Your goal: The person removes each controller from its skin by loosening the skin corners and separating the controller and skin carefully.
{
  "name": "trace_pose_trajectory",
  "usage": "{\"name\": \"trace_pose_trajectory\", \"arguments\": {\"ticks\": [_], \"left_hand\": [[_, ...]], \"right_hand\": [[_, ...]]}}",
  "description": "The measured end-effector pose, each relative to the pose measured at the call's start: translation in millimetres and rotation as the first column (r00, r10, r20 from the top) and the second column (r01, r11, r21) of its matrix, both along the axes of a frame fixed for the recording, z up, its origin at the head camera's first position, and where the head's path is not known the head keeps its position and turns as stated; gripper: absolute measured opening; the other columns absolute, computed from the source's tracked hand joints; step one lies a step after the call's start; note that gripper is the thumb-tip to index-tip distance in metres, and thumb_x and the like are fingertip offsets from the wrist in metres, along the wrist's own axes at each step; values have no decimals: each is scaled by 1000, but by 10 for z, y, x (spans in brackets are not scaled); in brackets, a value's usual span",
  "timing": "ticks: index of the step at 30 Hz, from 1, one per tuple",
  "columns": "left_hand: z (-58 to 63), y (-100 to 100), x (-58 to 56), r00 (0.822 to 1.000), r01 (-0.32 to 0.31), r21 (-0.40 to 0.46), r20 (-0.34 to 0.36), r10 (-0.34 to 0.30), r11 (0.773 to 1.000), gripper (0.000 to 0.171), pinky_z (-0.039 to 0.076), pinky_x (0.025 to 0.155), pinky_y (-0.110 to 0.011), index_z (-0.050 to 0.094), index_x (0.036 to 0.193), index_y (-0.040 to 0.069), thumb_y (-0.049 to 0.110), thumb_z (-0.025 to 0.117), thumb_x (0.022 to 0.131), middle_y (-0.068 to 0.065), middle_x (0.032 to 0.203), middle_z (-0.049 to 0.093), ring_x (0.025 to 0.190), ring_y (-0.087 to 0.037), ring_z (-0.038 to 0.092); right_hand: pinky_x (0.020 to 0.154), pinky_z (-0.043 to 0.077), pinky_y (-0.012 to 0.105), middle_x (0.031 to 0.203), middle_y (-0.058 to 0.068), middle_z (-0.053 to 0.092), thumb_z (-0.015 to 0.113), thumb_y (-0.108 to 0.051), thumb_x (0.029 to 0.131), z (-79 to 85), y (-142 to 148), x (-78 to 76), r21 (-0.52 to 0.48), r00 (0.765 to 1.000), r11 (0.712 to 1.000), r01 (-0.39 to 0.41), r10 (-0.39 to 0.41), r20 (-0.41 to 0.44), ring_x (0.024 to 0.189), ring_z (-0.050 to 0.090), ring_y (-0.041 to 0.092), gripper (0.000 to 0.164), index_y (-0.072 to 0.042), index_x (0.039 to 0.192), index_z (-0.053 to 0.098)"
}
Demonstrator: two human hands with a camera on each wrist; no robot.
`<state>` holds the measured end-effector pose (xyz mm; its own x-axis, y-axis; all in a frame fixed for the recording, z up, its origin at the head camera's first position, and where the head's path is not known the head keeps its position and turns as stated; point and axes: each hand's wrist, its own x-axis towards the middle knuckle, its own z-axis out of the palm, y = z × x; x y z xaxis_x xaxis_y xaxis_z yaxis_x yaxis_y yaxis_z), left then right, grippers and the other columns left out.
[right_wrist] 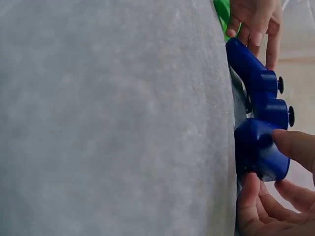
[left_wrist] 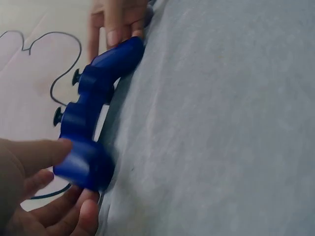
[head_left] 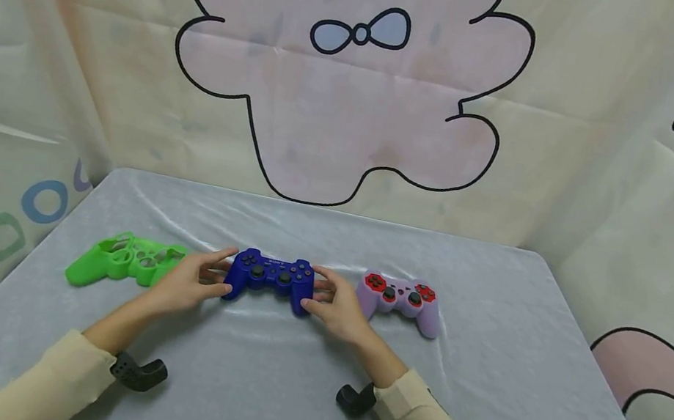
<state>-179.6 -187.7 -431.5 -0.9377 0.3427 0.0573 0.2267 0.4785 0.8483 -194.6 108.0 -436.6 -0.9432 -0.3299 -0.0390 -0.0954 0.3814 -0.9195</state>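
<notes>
A blue game controller (head_left: 271,277) lies face up on the cloth-covered table, between both hands. My left hand (head_left: 190,280) holds its left end, thumb on top of the grip and fingers at the side and below in the left wrist view. At the opposite end, my right hand (head_left: 342,306) pinches the other grip; the right wrist view shows the thumb (right_wrist: 294,146) on top and fingertips (right_wrist: 251,183) at the underside. Beside the left hand is a bright green controller-shaped shell (head_left: 130,263) with open holes. A light purple controller (head_left: 400,301) with red button areas lies beyond the right hand.
Grey-white cloth covers the table (head_left: 253,389). Behind it hangs a pale curtain (head_left: 558,165) printed with a cartoon figure, and more printed fabric borders both sides. Black camera mounts (head_left: 138,373) sit at both wrists, near beige sleeves (head_left: 57,379).
</notes>
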Motion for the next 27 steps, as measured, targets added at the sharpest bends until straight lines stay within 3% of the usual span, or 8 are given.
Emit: {"name": "trace_pose_trajectory", "arguments": {"ticks": [3, 8, 13, 19, 27], "left_hand": [[-25, 58, -7, 1000, -22, -41, -13, 22, 999, 65, 56, 93, -50, 41, 149, -8, 1, 70, 92, -38, 131, 59, 110, -45, 68], [-56, 94, 7, 997, -80, -50, -14, 79, 996, 63, 57, 91, -50, 45, 147, -7, -4, 70, 89, -37, 126, 62, 105, -42, 69], [-9, 75, 27, 995, -104, -32, -9, 103, 994, 62, 58, 90, -47, 46, 146, -7, -4, 70, 89, -35, 124, 64, 102, -37, 69], [94, -22, 67, 993, -120, -22, -12, 120, 993, 63, 58, 86, -41, 49, 146, -4, -2, 73, 88, -33, 123, 65, 98, -32, 68], [145, -202, 127, 992, -127, -22, 21, 127, 992, 65, 55, 80, -26, 49, 147, -1, 3, 75, 88, -31, 126, 65, 102, -31, 68]], "right_hand": [[86, 58, 36, 127, 29, 64, 72, 5, 87, -10, -2, 0, -10, 1000, 1000, 14, -14, 9, 101, 69, 30, 63, -1, 145, 51], [83, 58, 33, 125, 28, 66, 74, 5, 85, -44, -15, 12, 9, 999, 1000, 30, -30, 15, 96, 69, 25, 62, -1, 143, 53], [79, 57, 30, 124, 28, 66, 74, 4, 85, -20, -60, 12, -2, 999, 999, 39, -39, 12, 94, 68, 23, 62, -2, 143, 53], [74, 56, 26, 124, 28, 66, 75, 3, 84, 66, -128, 14, -16, 1000, 1000, 27, -27, 10, 92, 67, 20, 62, -2, 143, 55], [76, 56, 26, 124, 27, 67, 76, 2, 85, 132, -240, 36, -21, 1000, 1000, -9, 9, 6, 93, 67, 20, 61, -2, 142, 55]]}}
